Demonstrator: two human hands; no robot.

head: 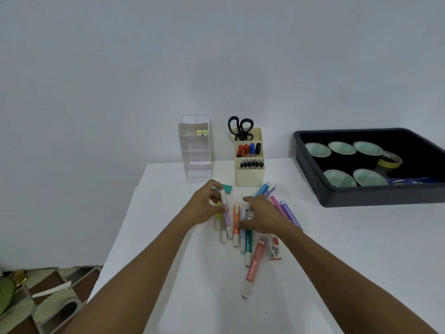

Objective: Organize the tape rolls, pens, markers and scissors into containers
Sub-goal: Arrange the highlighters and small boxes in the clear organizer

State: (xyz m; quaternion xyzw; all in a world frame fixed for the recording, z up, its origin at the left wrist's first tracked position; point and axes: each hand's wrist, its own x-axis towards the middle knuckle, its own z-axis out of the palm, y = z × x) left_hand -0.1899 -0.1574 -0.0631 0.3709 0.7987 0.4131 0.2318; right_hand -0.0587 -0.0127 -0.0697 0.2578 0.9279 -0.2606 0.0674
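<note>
Markers (248, 239) lie in a loose pile mid-bench (361, 237), with both hands on them.
The left hand (204, 206) pinches a lilac marker (224, 198) between thumb and curled fingers at the pile's 10 o'clock edge. The right hand (262, 218) arches over the middle, fingers apart; whether it grips anything I cannot tell. At 12 o'clock stand a clear organizer (196, 150) and a cream holder (249, 175) with scissors (240, 127). At 2 o'clock a black tray (361, 196) holds tape rolls (342, 148).
</note>
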